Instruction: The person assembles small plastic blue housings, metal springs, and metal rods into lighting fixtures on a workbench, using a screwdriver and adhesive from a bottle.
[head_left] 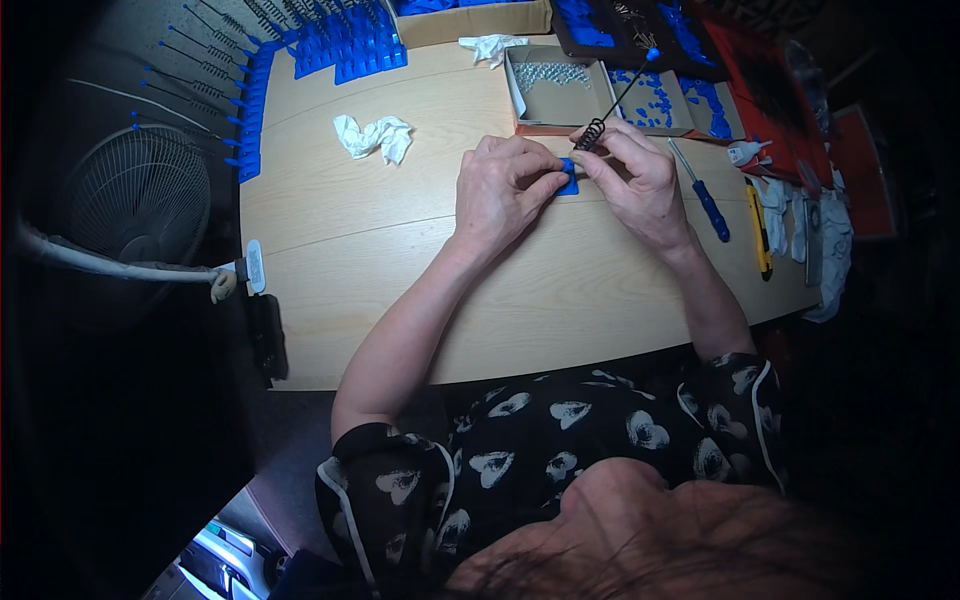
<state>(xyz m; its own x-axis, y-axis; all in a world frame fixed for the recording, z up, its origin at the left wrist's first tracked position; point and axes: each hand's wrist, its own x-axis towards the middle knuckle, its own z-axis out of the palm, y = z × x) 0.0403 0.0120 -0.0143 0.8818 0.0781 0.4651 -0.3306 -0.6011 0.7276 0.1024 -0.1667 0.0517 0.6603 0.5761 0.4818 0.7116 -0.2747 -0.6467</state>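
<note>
Over the middle of the table, my left hand [508,195] pinches a small blue plastic piece [569,186] between thumb and fingertips. Close against it on the right, my right hand [640,185] is shut on a black coil spring [591,134]. A thin dark rod [625,94] rises from the spring, tilted up to the right, and ends in a blue tip [653,55]. The fingertips of both hands nearly meet at the blue piece. They cover the spot where the spring's lower end comes to it.
Cardboard boxes [515,105] of clear beads and blue parts stand beyond my hands. To the right lie a screwdriver [711,208], a yellow utility knife [759,230] and a small white bottle [745,152]. Crumpled tissue [375,138], blue racks with sprung rods [252,115] and a fan [140,195] are leftward.
</note>
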